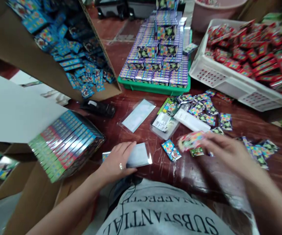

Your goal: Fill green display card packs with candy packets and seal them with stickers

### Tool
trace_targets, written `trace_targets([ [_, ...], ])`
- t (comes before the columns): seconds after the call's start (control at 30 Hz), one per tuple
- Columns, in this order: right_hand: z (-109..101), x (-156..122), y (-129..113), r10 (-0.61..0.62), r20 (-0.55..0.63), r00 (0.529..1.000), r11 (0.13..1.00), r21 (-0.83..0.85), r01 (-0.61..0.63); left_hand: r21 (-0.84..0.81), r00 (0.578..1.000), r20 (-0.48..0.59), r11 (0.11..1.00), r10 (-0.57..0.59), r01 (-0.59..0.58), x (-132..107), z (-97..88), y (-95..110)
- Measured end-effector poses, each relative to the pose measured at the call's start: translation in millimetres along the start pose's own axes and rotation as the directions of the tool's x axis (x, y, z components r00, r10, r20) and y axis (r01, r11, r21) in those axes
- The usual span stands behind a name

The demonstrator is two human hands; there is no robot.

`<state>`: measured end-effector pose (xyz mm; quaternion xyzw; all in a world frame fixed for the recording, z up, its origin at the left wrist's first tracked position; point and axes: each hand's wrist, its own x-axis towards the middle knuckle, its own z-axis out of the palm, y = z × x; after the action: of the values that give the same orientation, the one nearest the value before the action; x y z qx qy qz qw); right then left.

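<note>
My left hand [117,161], with a ring on one finger, grips a white card in a clear plastic sleeve [139,155] at the table's near edge. A strip of blue print shows on the hand's far side. In my right hand [220,147], blurred by motion, is a small red and multicoloured packet [191,141], pinched between fingers and thumb above the table. Just left of that packet lies a blue packet [171,150]. Partly beneath it is a green packet [196,151]. Beyond lie a second sleeved white card [139,115] and a green printed card [165,120].
A long white strip [192,120] lies near loose purple packets [203,107]. A green tray [153,87] of stacked purple boxes stands behind. A white basket [224,81] of red packets is right; a cardboard box [101,49] of blue packets and stacked boxes [66,140] are left.
</note>
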<state>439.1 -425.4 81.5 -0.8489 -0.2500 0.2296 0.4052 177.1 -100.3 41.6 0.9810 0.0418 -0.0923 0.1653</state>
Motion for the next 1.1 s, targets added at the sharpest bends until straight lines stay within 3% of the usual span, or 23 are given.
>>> trace_targets([
  [0.07,50.2,-15.7,-5.4,0.0,0.291,0.957,0.998,0.061,-0.018,0.0,0.998,0.05,0.999,0.033,-0.033,0.7,1.1,1.3],
  [0.1,68.1,-19.6,-5.9,-0.017,0.337,0.941,0.999,0.054,-0.002,0.005,0.997,0.065,0.999,0.048,-0.048,1.6,1.5,1.9],
  [0.17,87.2,-23.4,-4.0,-0.048,0.319,0.946,0.997,-0.039,0.064,0.015,0.994,0.083,0.997,0.075,-0.076,3.7,2.0,2.3],
  [0.27,90.2,-29.3,-1.9,-0.123,0.202,0.972,0.935,-0.305,0.182,0.024,0.988,0.111,0.994,0.106,-0.109,6.5,2.5,2.9],
  [0.33,92.8,-35.6,-4.4,-0.205,0.183,0.961,0.856,-0.442,0.267,0.024,0.988,0.111,0.993,0.11,-0.113,7.6,2.3,4.3],
  [0.5,123.1,-46.5,-12.9,-0.367,0.191,0.911,0.741,-0.532,0.41,0.004,0.993,0.069,0.995,0.098,-0.099,2.7,-4.6,2.2],
  [0.67,135.1,-44.3,-13.3,-0.436,0.069,0.897,0.761,-0.503,0.409,-0.034,0.996,0.065,0.998,0.054,-0.052,-20.5,-13.3,-20.0],
  [0.83,134.3,-36.5,-21.2,-0.395,-0.043,0.918,0.847,-0.404,0.346,-0.181,0.989,-0.084,0.974,0.12,-0.134,-40.8,-9.6,-31.0],
  [1.0,132.6,-32.5,-38.3,-0.226,0.131,0.965,0.958,-0.151,0.245,-0.217,0.989,-0.114,0.969,0.091,-0.115,-46.4,-8.6,-25.6],
  [1.1,128.6,-27.5,-41.1,-0.239,0.144,0.96,0.947,-0.182,0.263,-0.214,0.989,-0.116,0.97,0.091,-0.115,-50.7,-11.5,-25.8],
])
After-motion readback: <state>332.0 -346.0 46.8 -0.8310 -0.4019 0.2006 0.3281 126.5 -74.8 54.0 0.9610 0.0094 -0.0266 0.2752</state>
